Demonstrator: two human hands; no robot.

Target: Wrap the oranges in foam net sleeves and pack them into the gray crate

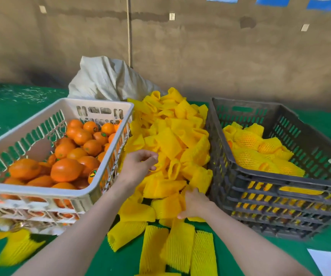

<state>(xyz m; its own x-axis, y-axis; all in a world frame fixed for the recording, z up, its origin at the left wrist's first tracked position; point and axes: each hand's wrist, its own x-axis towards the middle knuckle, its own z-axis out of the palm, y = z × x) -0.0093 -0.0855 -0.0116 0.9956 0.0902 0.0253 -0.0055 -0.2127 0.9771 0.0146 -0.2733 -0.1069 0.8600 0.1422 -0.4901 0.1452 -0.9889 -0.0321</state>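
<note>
a drab brown wall (220,56) is filling the background, with a thin rope (129,30) hanging straight down it, small pale tags (172,16) sticking to it and blue sheets (272,1) showing along the top edge. a green cloth (11,116) is covering the work surface, with pale loose threads (27,94) lying scattered at far left, and a white woven sack (105,78) is slumping in front of the wall.

forearms (93,222): both bare; left hand (138,166): bare; right hand (195,205): bare
</note>
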